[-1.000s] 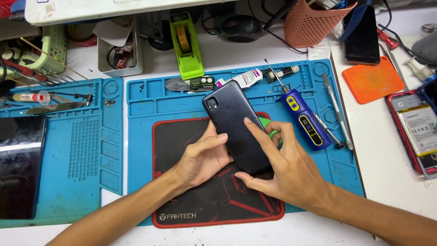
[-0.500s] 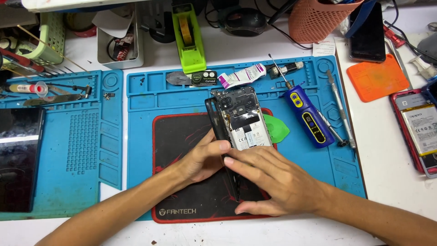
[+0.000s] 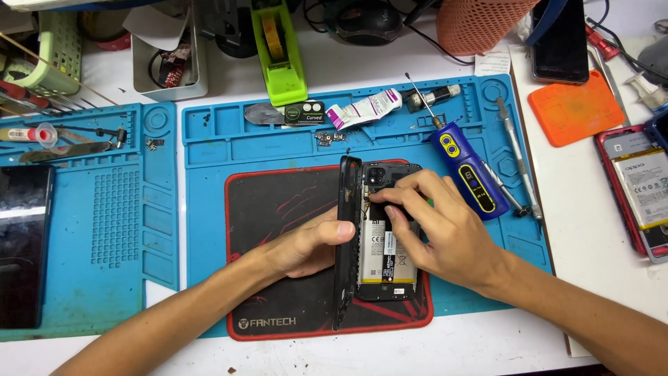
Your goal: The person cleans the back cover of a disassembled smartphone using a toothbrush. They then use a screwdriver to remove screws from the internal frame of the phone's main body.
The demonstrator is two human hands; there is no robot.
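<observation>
Left hand [image 3: 313, 244] pinches the back cover [image 3: 346, 237] upright, left of the opened phone [image 3: 386, 237]; right hand [image 3: 445, 230] fingertips press its upper board, gripping nothing.

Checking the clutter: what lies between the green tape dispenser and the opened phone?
In the head view, a flat metal pry tool and a small dark label card lie there on the blue mat.

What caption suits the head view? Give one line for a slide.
Left hand props the black back cover on edge while right hand touches the opened phone on a black mat.
</observation>
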